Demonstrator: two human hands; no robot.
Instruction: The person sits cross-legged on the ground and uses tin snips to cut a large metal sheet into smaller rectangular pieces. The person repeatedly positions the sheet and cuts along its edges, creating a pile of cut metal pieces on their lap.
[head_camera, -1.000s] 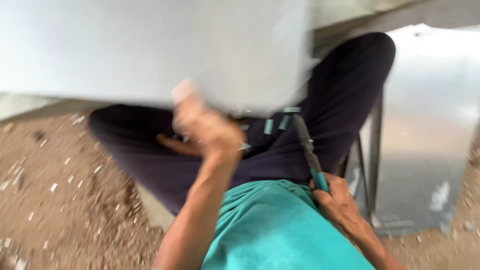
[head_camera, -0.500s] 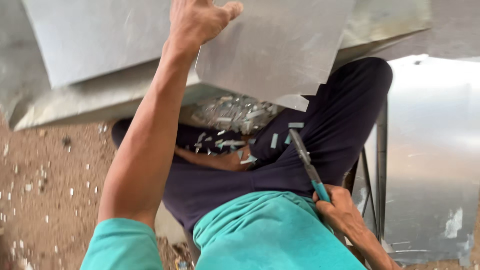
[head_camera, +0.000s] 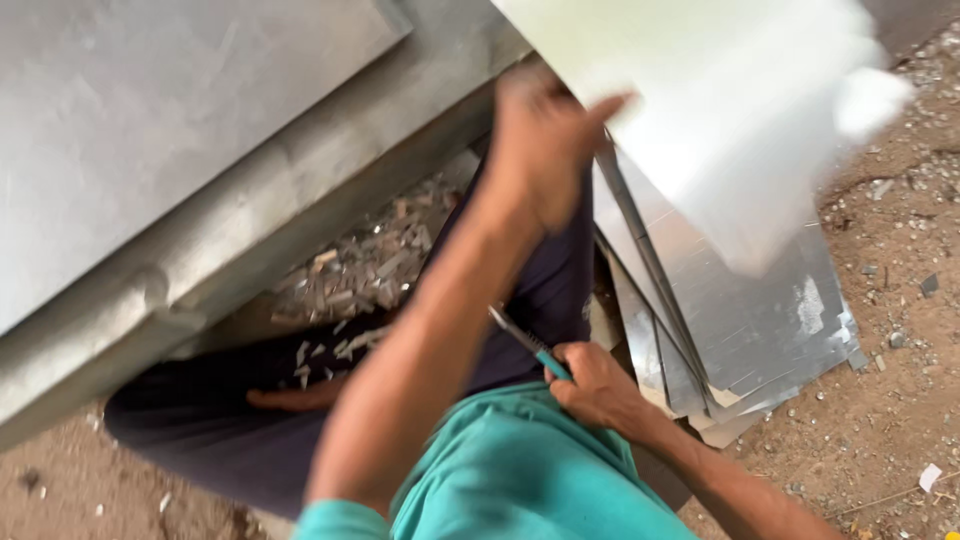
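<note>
Two hands (head_camera: 545, 150), one snips (head_camera: 525, 343)

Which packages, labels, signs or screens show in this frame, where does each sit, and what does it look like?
None: no package, label, sign or screen is in view.
What shows instead is bare sheet metal: a blurred pale sheet at the left hand, and a stack of shiny grey sheets on the ground at right.
The right hand grips a teal-handled tool.
</note>
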